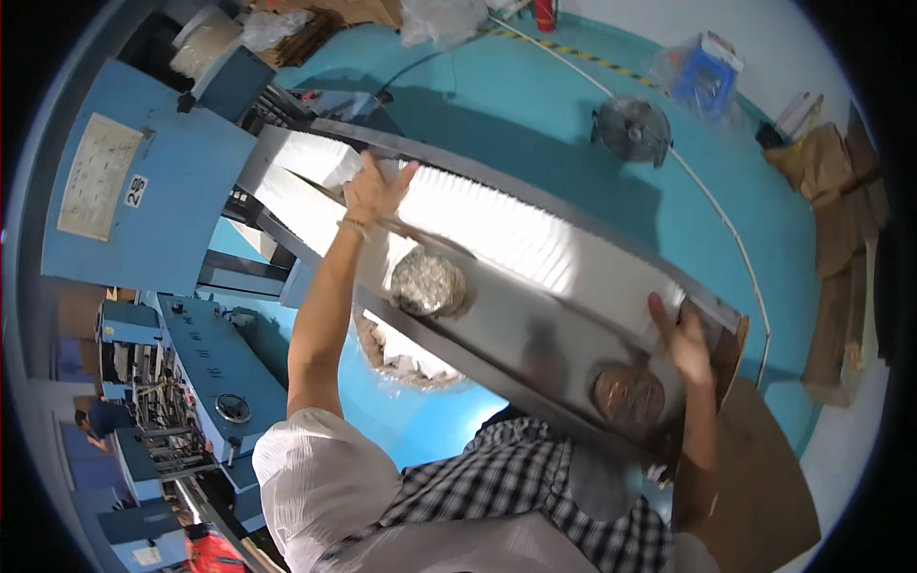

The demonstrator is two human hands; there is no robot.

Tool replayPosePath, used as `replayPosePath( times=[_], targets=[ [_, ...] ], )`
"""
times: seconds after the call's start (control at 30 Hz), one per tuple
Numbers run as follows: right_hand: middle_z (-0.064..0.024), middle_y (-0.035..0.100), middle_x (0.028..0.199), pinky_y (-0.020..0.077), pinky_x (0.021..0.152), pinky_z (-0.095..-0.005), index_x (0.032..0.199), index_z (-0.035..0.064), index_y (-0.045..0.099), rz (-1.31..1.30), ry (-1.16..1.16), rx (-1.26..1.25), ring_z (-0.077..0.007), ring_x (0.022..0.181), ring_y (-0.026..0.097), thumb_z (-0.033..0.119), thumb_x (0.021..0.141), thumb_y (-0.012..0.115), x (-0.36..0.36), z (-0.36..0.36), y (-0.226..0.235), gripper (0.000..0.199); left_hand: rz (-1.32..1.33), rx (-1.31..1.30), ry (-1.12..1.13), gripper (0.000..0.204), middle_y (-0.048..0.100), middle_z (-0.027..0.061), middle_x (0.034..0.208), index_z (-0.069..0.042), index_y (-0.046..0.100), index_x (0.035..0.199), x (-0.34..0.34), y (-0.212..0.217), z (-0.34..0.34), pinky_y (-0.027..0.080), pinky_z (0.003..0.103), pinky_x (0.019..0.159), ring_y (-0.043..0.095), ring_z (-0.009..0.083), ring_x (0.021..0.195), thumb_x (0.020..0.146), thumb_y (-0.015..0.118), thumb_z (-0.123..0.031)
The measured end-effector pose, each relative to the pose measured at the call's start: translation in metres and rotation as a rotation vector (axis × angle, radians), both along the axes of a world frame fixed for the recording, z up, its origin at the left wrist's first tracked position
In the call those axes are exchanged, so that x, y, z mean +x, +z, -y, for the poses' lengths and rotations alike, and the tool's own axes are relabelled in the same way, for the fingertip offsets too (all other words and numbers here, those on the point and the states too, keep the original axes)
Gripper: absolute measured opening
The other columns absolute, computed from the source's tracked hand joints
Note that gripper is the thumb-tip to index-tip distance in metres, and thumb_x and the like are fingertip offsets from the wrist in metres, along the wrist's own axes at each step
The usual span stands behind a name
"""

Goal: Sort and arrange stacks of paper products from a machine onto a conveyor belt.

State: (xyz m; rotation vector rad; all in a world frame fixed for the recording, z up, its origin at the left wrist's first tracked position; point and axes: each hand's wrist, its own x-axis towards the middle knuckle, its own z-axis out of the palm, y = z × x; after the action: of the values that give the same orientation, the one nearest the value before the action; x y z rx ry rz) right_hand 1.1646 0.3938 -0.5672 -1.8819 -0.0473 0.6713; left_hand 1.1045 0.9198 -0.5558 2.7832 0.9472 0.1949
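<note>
Teal floor (535,105), blue machines (205,358), perhaps workshop.

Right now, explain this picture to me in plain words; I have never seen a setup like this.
This is one view, from a wide fisheye camera worn on a person's head and looking down, so straight edges bend near the rim. The two bare arms rising from the bottom edge are the wearer's own. The left hand presses on one end of a long row of white sheets standing on edge in a slanted metal tray. The right hand grips the other end, against a brown board. Two round discs sit on the tray's side. Blue machines stand to the left; a fan lies on the teal floor.
</note>
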Motion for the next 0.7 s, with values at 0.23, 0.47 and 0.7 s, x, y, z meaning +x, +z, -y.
replayPosePath(
  times=[0.23, 0.47, 0.7],
  targets=[
    [-0.0272, 0.066, 0.117, 0.0507, 0.094, -0.0396, 0.133, -0.0150, 0.041, 0.267, -0.052, -0.121, -0.0337, 0.108, 0.066, 0.038, 0.077, 0.085, -0.020, -0.020, -0.022, 0.088, -0.164, -0.563, -0.123, 0.147, 0.016, 0.0386, 0.156, 0.020, 0.007, 0.149, -0.020, 0.003, 0.024, 0.018, 0.043, 0.122, 0.015, 0.0411, 0.150, 0.062, 0.080, -0.075],
    [-0.0218, 0.059, 0.126, 0.0477, 0.098, -0.0380, 0.140, -0.0009, 0.040, 0.426, -0.157, -0.055, -0.0282, 0.115, 0.059, 0.024, 0.075, 0.086, -0.053, 0.013, -0.013, 0.084, 0.209, -0.631, -0.296, 0.081, 0.053, 0.0035, 0.089, -0.004, 0.045, 0.131, -0.045, 0.013, 0.060, 0.040, 0.023, 0.063, 0.046, 0.0085, 0.074, 0.073, 0.091, -0.035],
    [-0.0185, 0.052, 0.131, 0.0413, 0.104, -0.0385, 0.136, 0.0009, 0.040, 0.681, -0.375, -0.003, -0.0287, 0.121, 0.053, 0.009, 0.072, 0.088, -0.059, 0.046, -0.030, 0.080, 0.373, -0.677, -0.525, 0.063, 0.050, 0.0059, 0.106, -0.003, 0.045, 0.117, -0.035, 0.015, 0.090, 0.046, 0.020, 0.062, 0.053, 0.0065, 0.077, 0.074, 0.090, -0.012]
  ],
)
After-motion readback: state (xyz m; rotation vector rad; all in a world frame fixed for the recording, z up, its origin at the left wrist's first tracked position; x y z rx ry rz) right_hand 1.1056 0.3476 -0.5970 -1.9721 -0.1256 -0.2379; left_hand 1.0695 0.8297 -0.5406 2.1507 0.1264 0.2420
